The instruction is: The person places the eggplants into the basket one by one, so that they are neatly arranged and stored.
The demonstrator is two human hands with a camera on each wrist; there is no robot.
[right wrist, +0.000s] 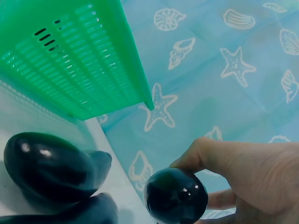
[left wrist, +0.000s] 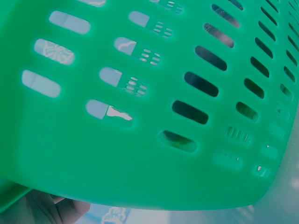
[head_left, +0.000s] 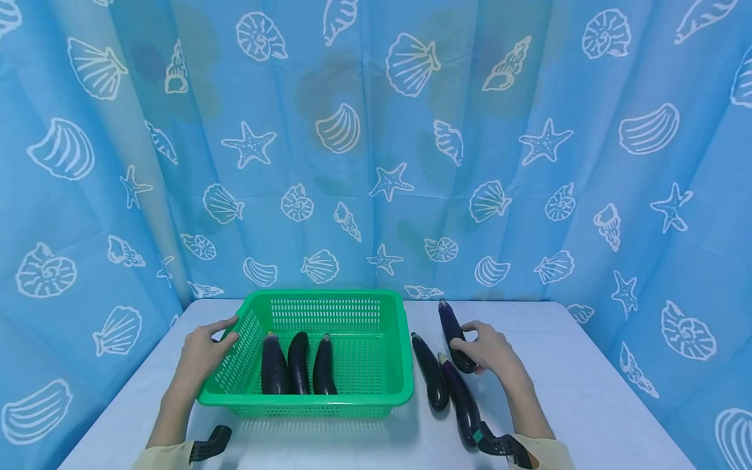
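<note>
The eggplant [head_left: 450, 328] in the right hand [head_left: 490, 349] is to the right of the green basket [head_left: 407, 339], with two loose eggplants [head_left: 431, 378] between its thicker near end and the basket. The right fingers are clamped on it near that end; its long axis runs away from the person, stem end farther. Whether it touches the surface [head_left: 546, 365] is unclear. The left hand [head_left: 202, 349], farther from it, grips the basket's left rim. Three eggplants [head_left: 297, 362] lie inside. Behind hangs a shell-patterned curtain [head_left: 376, 130]. No brand, label or writing can be read.
</note>
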